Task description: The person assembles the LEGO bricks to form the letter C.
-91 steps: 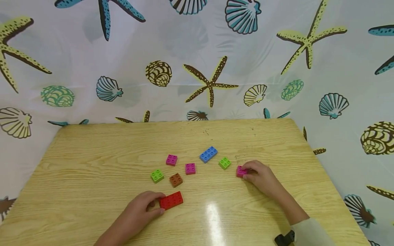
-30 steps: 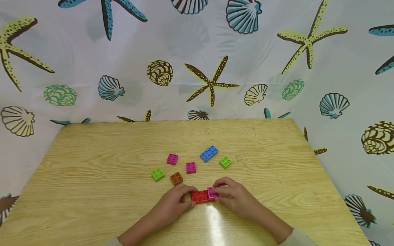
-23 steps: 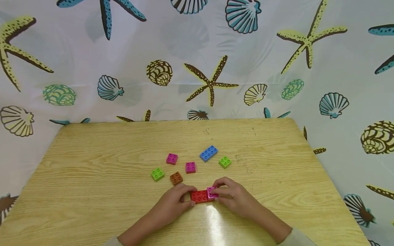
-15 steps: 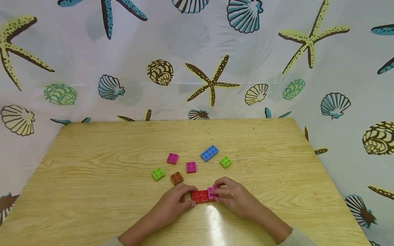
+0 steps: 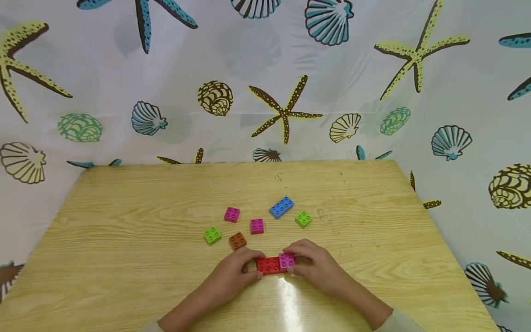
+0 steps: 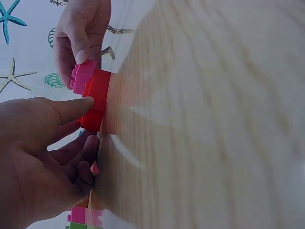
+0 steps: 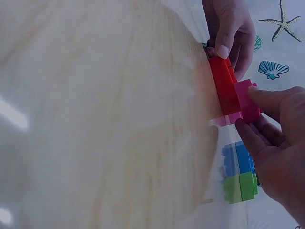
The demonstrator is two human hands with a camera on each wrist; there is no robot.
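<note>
Gripping the red brick (image 5: 268, 265) by its left end with the left hand (image 5: 232, 272), pinching the pink brick (image 5: 286, 261) atop the red brick's right end with the right hand (image 5: 313, 260); could sit crooked if pressed unevenly, or pop off if lifted before seating fully

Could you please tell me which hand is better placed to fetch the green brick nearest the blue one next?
Probably the right hand: it is nearer that green brick, though it must first release its pink brick. The left hand, farther off, grips the red brick.
</note>
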